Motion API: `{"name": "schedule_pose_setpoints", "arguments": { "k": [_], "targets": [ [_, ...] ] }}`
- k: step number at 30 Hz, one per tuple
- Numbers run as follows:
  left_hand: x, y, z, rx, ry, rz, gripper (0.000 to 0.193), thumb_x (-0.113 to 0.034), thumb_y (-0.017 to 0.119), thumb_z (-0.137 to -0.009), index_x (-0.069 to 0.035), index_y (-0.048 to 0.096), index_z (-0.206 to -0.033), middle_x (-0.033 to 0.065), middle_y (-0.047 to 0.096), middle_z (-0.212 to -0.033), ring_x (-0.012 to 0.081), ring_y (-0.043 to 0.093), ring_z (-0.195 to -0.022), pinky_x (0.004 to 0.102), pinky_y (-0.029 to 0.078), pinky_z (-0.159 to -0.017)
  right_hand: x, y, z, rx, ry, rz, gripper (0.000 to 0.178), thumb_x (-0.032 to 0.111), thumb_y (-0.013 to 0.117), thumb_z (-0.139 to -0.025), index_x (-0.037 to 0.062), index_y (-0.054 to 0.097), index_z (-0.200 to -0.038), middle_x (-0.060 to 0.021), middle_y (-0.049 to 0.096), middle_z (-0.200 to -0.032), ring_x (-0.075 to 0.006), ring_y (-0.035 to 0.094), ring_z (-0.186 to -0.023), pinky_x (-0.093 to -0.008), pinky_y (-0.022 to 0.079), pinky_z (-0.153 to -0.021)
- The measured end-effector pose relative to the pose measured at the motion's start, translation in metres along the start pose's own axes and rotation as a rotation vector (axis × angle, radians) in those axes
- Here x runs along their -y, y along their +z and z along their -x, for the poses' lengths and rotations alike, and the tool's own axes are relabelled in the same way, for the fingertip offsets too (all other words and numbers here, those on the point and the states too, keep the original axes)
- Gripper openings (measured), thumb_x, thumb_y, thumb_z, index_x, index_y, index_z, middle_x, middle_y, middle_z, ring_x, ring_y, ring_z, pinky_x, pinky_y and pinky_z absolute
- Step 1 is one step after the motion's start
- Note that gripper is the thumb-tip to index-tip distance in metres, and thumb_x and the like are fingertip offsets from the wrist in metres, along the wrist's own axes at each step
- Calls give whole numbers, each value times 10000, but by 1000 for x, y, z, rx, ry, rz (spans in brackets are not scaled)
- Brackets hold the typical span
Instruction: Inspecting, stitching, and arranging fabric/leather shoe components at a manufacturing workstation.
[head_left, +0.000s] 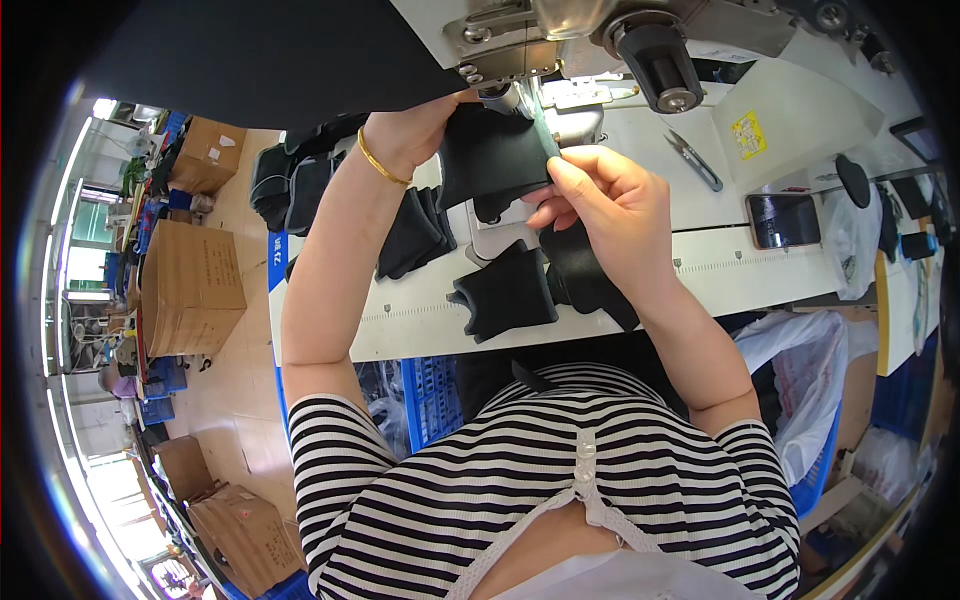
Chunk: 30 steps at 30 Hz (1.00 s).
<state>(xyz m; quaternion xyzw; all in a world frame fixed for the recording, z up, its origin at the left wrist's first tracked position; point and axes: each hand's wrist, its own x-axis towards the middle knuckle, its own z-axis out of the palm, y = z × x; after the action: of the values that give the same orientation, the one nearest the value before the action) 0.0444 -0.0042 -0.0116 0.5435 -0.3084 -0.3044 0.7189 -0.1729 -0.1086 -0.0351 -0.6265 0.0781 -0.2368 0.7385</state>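
Note:
A black fabric piece [492,158] lies under the head of a sewing machine [505,60], with a narrow grey-green strip [544,128] along its right edge. My right hand [615,205] pinches the lower right corner, by the strip, between thumb and forefinger; its other fingers curl below. At the fabric's upper left is my left hand [415,132], a gold bangle on its wrist. Its fingers are mostly hidden behind the cloth and the machine. Nearer me, another black piece [507,292] lies on the white table [400,335], beside more black cloth [590,275].
Stacked black pieces [410,235] lie left of the machine, with a dark bundle [285,185] beyond. Thread snips [694,160] and a phone [783,220] rest on the right. A dark thread-cone-shaped part [660,65] hangs overhead. Cardboard boxes [195,285] stand on the floor at left.

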Motion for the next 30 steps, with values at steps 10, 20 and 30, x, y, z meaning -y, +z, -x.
{"name": "schedule_pose_setpoints", "arguments": {
  "k": [10, 20, 30],
  "targets": [
    [18, 46, 55, -480, 558, -1064, 296, -50, 766, -743, -17, 666, -1020, 152, 646, -922, 267, 628, -865, 350, 501, -813, -6, 5, -7, -68, -11, -38, 172, 114, 586, -944, -44, 653, -933, -85, 706, -754, -101, 683, -652, -225, 522, -591],
    [11, 62, 75, -41, 821, -1039, 342, -7, 803, -703, -7, 667, -1016, 127, 629, -1034, 263, 606, -943, 330, 488, -822, -10, 2, -7, -79, -196, 206, 198, 166, 591, -924, -16, 669, -916, -120, 691, -753, -181, 694, -659, -282, 511, -593],
    [21, 67, 76, -84, 1208, -1280, 316, 16, 710, -595, -17, 683, -908, 73, 635, -872, 248, 626, -762, 345, 509, -650, -6, -8, -1, 4, -150, 201, 193, 126, 558, -935, -27, 669, -975, -97, 716, -781, -131, 706, -729, -250, 539, -657]
  ]
}}
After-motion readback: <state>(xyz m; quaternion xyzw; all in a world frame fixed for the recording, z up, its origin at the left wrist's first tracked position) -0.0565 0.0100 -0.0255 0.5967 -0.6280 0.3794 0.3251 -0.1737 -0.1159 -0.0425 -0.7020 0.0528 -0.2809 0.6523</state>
